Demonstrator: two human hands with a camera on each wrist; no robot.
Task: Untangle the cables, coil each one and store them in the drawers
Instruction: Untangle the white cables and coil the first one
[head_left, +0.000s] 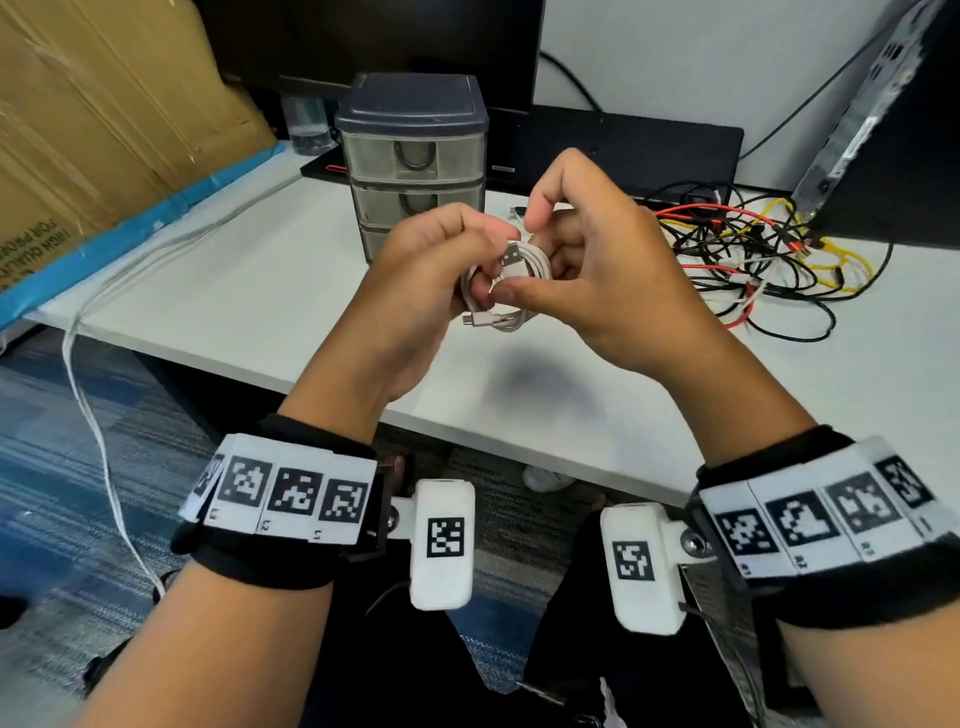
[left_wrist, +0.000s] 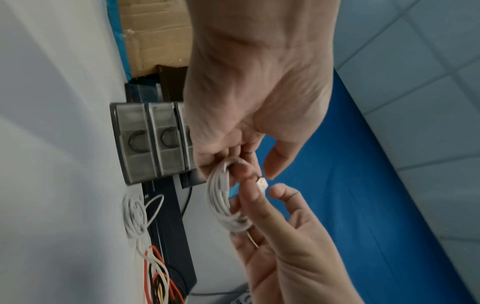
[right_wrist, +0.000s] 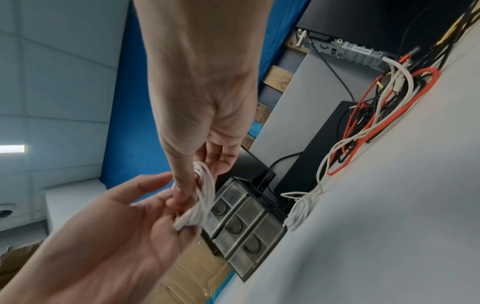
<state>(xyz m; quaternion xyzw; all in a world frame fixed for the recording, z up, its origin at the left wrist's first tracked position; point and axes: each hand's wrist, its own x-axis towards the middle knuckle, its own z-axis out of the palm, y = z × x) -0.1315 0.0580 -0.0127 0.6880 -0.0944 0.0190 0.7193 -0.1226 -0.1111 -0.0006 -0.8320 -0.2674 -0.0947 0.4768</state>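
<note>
A white cable (head_left: 519, 270) wound into a small coil hangs in the air above the white table (head_left: 260, 291), between both hands. My left hand (head_left: 485, 260) curls its fingers through the coil (left_wrist: 221, 201). My right hand (head_left: 540, 244) grips the coil's other side, thumb pressed on its front, and a USB plug (left_wrist: 262, 183) sits at its fingertips. Behind them stands the grey drawer unit (head_left: 413, 156) with three shut drawers (right_wrist: 241, 222). A tangle of black, red, yellow and white cables (head_left: 753, 254) lies to the right. Another white cable bundle (right_wrist: 298, 211) lies beside the drawers.
A cardboard box (head_left: 104, 114) leans at the left. A black monitor base (head_left: 623, 145) and a computer case (head_left: 883, 130) stand at the back and right. A thin white cord (head_left: 93, 415) hangs off the table's left edge toward the floor.
</note>
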